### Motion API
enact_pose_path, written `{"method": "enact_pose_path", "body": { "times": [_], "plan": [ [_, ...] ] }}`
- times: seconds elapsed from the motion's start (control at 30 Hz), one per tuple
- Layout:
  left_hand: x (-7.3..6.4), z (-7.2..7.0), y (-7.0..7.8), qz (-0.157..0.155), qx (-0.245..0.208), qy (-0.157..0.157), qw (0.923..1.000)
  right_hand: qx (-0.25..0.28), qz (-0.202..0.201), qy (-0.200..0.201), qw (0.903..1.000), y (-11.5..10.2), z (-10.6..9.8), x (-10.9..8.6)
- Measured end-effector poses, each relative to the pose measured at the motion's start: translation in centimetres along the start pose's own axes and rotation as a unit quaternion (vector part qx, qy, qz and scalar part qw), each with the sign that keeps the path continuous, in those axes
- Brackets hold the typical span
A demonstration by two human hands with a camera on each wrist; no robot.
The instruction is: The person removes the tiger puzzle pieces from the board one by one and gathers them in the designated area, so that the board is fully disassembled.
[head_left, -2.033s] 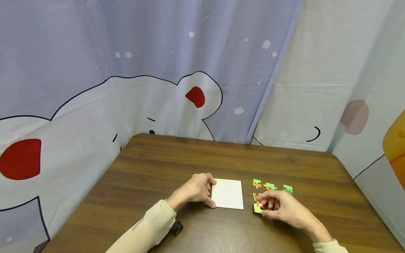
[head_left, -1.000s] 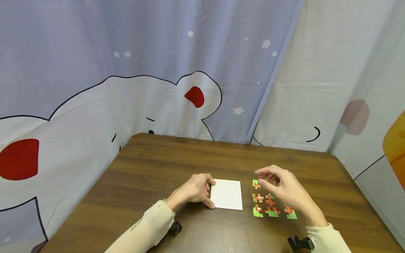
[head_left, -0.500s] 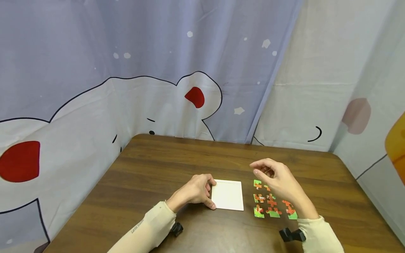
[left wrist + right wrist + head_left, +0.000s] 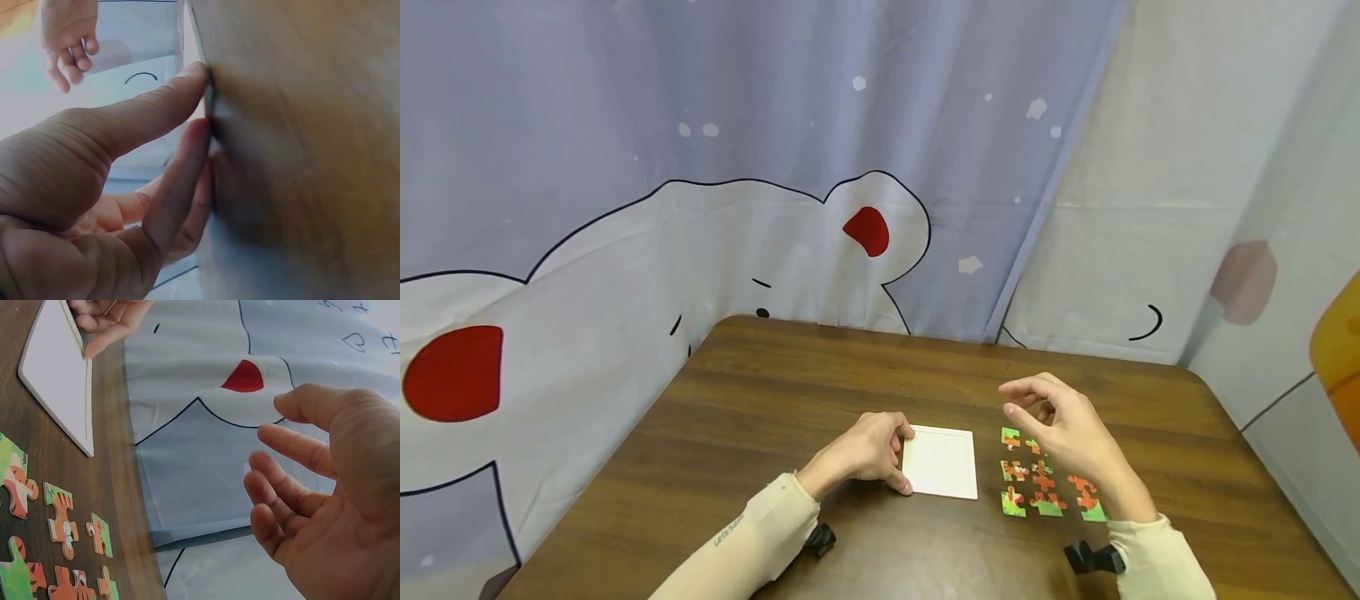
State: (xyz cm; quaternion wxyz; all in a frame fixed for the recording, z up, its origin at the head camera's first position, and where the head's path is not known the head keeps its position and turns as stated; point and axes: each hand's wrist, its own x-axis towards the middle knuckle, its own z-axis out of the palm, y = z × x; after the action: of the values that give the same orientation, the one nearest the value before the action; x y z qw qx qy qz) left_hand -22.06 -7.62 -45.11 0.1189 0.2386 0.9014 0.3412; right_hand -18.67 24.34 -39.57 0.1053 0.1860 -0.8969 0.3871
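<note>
Showing a person's two hands over a dark brown wooden bench (image 4: 775,400). Left hand (image 4: 867,450), grip clamped by thumb and fingers on the left edge of a flat white square board (image 4: 942,461). Right hand (image 4: 1063,429) hovers above loose green-and-orange jigsaw pieces (image 4: 1045,483) lying just right of the board, fingers loosely curled and apart, holding nothing. Risk: the hovering palm could brush and scatter the pieces, since they lie unsecured. Hidden: pieces beneath the right hand; the printed picture is too small to read.

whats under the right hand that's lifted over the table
Under the raised, empty right hand lie loose green-and-orange jigsaw puzzle pieces on the brown wooden table. The hand and wrist cover some pieces, so their count is unclear.
</note>
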Motion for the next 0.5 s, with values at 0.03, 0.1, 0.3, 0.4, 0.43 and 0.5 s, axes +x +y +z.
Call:
{"method": "enact_pose_path", "body": {
  "times": [0.03, 0.1, 0.3, 0.4, 0.43, 0.5],
  "plan": [
    [0.0, -0.2, 0.1, 0.005, 0.007, 0.000, 1.0000, -0.014, -0.005, 0.008, 0.9999, 0.1, 0.1, 0.0],
    [-0.1, -0.7, 0.5, 0.017, 0.022, 0.009, 0.9996, -0.037, -0.016, 0.021, 0.9990, 0.2, 0.2, 0.1],
    [-0.2, -3.0, 2.6, 0.106, 0.046, 0.155, 0.9812, -0.064, -0.027, 0.045, 0.9965, 0.3, 0.2, 0.2],
    [-0.2, -4.0, 3.6, 0.161, 0.069, 0.248, 0.9526, -0.078, -0.022, 0.049, 0.9955, 0.4, 0.7, 0.1],
    [-0.1, -4.2, 3.9, 0.174, 0.079, 0.269, 0.9441, -0.084, -0.021, 0.050, 0.9950, 0.5, 0.9, 0.1],
    [-0.1, -4.3, 4.3, 0.189, 0.104, 0.296, 0.9303, -0.097, -0.019, 0.050, 0.9938, 0.6, 1.4, 0.0]
  ]
}}
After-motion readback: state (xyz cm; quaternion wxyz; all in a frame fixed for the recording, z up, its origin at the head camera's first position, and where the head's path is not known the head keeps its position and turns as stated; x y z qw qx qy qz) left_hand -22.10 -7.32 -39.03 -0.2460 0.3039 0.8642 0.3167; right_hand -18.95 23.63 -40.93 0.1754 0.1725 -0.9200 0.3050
